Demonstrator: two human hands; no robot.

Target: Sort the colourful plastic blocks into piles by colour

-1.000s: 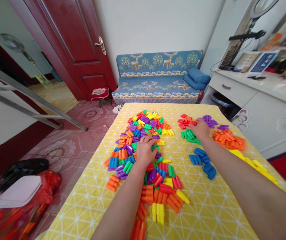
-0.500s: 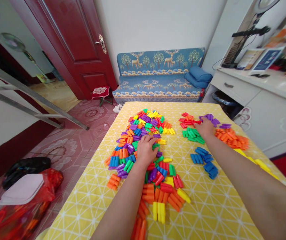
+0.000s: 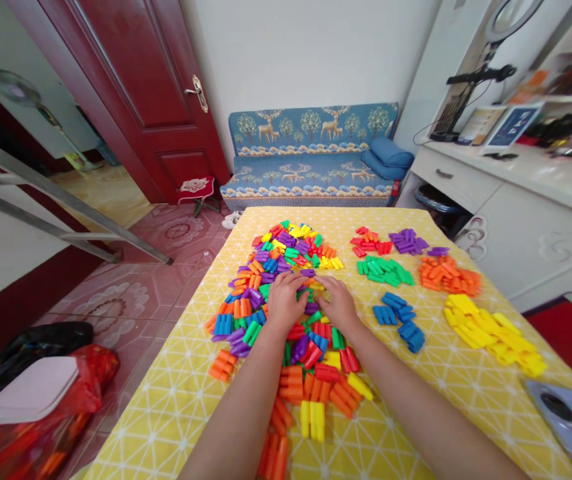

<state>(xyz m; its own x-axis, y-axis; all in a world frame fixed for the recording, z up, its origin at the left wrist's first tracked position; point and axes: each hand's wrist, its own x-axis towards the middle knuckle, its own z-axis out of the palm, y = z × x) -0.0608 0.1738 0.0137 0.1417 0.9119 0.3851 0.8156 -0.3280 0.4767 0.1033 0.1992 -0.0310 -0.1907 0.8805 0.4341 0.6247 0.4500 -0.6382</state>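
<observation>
The heap of mixed red, orange, yellow, green, blue and purple plastic blocks of joined tubes (image 3: 255,298) lay leftmost, with my left hand (image 3: 286,303) over its right part, fingers loosely curled; I could not tell if they had a block. Just beyond the gap between my hands, about equally near both, a small purple plastic block (image 3: 308,273) lay roughly side to side. My right hand (image 3: 337,307) was at the heap's right edge, fingers part-bent, hold unclear, well apart from the green plastic cluster (image 3: 385,270) rightward.

Two bare hands (image 3: 286,305), uncovered forearms (image 3: 409,388)
</observation>
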